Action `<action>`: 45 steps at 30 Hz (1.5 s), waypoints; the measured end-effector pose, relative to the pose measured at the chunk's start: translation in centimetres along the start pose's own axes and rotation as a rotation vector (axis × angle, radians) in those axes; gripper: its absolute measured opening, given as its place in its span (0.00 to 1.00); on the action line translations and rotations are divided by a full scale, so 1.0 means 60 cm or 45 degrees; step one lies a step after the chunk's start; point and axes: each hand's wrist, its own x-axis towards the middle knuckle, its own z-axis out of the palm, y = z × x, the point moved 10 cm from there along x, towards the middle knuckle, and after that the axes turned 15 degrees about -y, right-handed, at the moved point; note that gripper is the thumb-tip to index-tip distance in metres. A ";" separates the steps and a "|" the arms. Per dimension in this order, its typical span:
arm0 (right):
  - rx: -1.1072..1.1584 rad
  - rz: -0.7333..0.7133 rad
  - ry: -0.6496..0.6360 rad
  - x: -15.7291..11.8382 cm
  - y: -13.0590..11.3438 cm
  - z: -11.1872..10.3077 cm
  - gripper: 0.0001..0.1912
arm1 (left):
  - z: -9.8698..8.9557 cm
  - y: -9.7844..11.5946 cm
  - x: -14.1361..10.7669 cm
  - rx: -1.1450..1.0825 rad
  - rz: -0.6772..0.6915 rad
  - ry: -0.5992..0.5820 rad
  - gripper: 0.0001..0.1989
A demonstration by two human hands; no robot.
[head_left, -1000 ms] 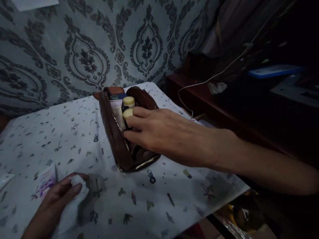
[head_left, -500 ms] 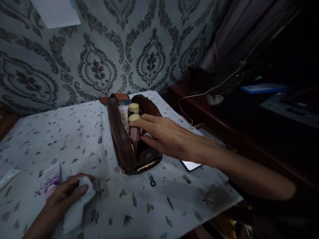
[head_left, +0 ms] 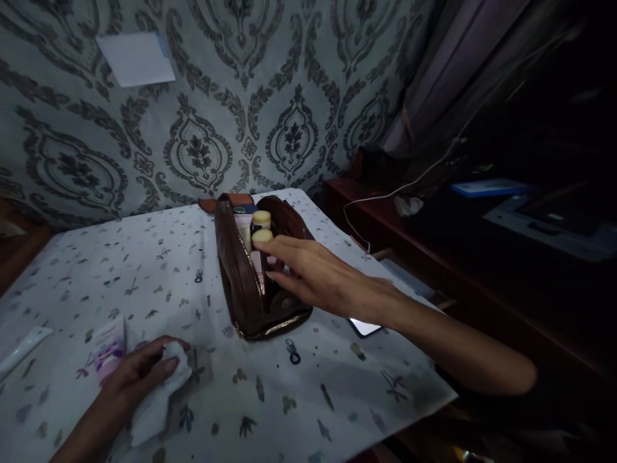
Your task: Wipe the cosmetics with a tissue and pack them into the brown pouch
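A brown leather toiletry bag (head_left: 231, 276) stands unzipped on the patterned tablecloth. Two yellow-lidded jars (head_left: 261, 220) and a pink box (head_left: 257, 262) show inside it, among other tubes. My right hand (head_left: 318, 273) reaches over the bag's right side, its thumb and fingers apart, with a fingertip beside the nearer jar's lid. Nothing shows between those fingers, though their undersides are hidden. At the lower left, my left hand (head_left: 137, 379) is closed on a crumpled white tissue (head_left: 157, 411). A white and purple tube (head_left: 110, 347) lies just behind that hand.
Another white tube (head_left: 24, 350) lies at the table's left edge. A lit phone (head_left: 365, 326) rests under my right forearm. Beyond the table on the right stand a dark red cabinet (head_left: 357, 199) with a white cable (head_left: 400, 191) and a blue-edged object (head_left: 491, 188). Patterned wallpaper backs the table.
The pink box sits lower in the bag, and my right thumb and fingers are apart from it. My left hand keeps its tissue. The camera view has shifted slightly.
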 end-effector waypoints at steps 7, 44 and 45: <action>0.234 0.055 0.037 0.000 0.013 -0.001 0.17 | 0.007 0.007 -0.006 -0.044 0.070 0.065 0.22; 0.603 0.236 0.538 -0.023 0.057 -0.044 0.08 | 0.012 0.001 0.002 -0.013 0.098 -0.047 0.22; 0.612 0.240 0.533 -0.030 0.053 -0.038 0.08 | 0.010 -0.001 0.002 -0.019 0.088 -0.042 0.22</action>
